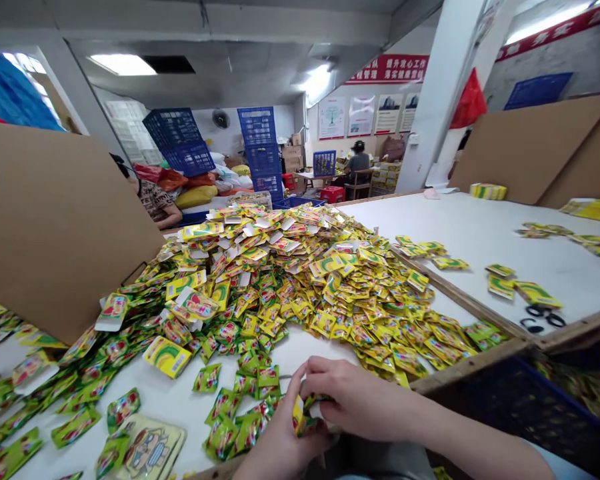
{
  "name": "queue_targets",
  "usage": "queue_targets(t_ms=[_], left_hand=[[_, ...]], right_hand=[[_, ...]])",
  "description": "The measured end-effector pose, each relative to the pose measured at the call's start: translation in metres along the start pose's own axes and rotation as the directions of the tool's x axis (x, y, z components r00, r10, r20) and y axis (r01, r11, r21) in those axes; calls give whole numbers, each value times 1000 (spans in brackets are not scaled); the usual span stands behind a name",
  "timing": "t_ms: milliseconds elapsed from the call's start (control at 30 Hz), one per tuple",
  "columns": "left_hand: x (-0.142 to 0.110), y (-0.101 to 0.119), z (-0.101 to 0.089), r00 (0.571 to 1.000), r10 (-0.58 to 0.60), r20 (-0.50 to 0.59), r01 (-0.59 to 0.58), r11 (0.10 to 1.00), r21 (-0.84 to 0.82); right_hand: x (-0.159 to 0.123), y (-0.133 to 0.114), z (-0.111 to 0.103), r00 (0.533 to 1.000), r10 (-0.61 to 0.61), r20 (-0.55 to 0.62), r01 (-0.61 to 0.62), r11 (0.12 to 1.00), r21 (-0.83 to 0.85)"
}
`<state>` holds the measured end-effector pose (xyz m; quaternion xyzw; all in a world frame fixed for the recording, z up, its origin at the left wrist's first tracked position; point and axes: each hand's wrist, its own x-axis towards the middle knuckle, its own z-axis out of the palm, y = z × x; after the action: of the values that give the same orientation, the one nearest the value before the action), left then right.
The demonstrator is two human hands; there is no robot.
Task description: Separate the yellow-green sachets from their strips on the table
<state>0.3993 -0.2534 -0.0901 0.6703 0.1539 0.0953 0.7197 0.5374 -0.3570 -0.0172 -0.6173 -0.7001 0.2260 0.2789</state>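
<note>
At the table's front edge my left hand (283, 437) is closed around a small yellow box (298, 415), mostly hidden by my fingers. My right hand (353, 397) meets it from the right, fingers curled in over the box opening, where part of a small shiny packet shows. Exactly what the right fingertips pinch is hidden. Green candy packets (225, 433) lie loose just left of my hands. Beyond them rises a large heap of yellow packets (380, 320), green packets and flat yellow boxes (167, 357), several with open white flaps.
A cartoon-printed pad (153, 447) lies at front left. Cardboard partitions (55, 220) stand left and right. A wooden strip (460, 300) divides off the right table, holding packets and black scissors (545, 317). Blue crates (263, 157) are stacked behind. Other people sit left and at the back.
</note>
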Motion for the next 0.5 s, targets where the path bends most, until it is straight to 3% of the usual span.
queue_targets(t_ms=[133,233,400,500], left_hand=[[5,3,-5,985,-144,92,149,987,-54],[7,3,-8,982,-146,117,156,985,-78],[14,-12,-9,978,-143,151,168,971,-172],[21,-21,-7,988,-108,113,127,976,-177]], right_hand=[[-3,11,1,993,40,-107,-27,992,120],[-6,20,4,984,20,-178,4,991,137],[-2,27,8,996,-9,87,-11,974,227],[8,33,21,993,79,93,-101,960,260]])
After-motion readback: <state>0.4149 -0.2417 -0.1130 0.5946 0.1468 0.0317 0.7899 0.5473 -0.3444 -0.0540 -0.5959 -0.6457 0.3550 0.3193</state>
